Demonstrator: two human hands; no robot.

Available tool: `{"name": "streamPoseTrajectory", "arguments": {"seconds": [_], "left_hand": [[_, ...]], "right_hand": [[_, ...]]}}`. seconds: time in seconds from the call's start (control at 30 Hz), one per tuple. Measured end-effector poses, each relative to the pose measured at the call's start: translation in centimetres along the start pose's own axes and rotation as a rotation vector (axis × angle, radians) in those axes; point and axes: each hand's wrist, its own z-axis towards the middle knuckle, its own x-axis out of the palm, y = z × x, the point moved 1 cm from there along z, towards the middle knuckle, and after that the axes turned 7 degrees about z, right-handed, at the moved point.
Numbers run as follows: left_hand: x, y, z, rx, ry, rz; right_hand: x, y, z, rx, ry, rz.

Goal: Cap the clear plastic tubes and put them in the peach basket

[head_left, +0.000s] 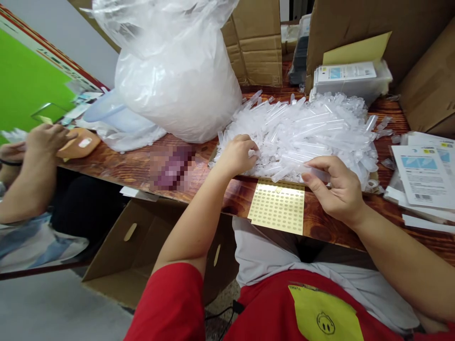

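Observation:
A heap of translucent plastic tubes (284,128) lies in a shallow cardboard tray (373,188) in front of me. My left hand (240,154) rests at the heap's near left side with its fingers curled in among the tubes; whatever is in them is hidden. Over the near right part, my right hand (336,187) pinches a translucent plastic tube (318,173) between thumb and fingers. A yellow sheet of small round stickers (277,207) sticks out from under the tray's near edge.
A big full white plastic bag (177,76) stands left of the heap. Printed packages (423,175) lie at the right, more (350,76) stand behind. An open cardboard box (142,237) sits below the table edge. At the left, a co-worker's hands (48,139) are near an orange object (80,144).

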Motion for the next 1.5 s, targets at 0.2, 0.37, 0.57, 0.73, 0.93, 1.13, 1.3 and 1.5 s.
{"name": "streamPoseTrajectory", "arguments": {"seconds": [0.2, 0.37, 0.57, 0.73, 0.93, 1.13, 1.3, 1.5], "left_hand": [[-1.4, 0.1, -1.0, -0.048, -0.142, -0.736], [-2.1, -2.0, 0.7, 0.054, -0.024, -1.169], [-1.2, -4.3, 1.7, 0.091, 0.155, -1.364], [-0.3, -4.6, 0.6, 0.077, 0.225, -1.393], [-0.2, -4.6, -0.8, 0.077, 0.197, -1.415], [-0.1, -5.0, -1.4, 0.072, 0.23, -1.427], [-0.4, -5.7, -1.7, 0.052, 0.333, -1.51], [-0.6, -6.2, -2.0, 0.02, 0.347, -1.588]], "right_hand": [[-0.2, -0.7, 0.8, -0.254, -0.065, -0.168], [-0.8, -1.3, 1.3, -0.292, -0.147, -0.258], [-0.8, -1.7, 1.5, -0.324, -0.104, -0.312], [-0.3, -1.4, 1.1, -0.357, 0.026, -0.334], [0.0, -0.5, 1.1, -0.332, 0.095, -0.339], [0.3, -0.3, 1.2, -0.227, 0.097, -0.279], [-0.1, -0.5, 0.9, -0.301, 0.112, -0.216], [-0.9, -0.2, 0.4, -0.43, 0.16, -0.361]]}}
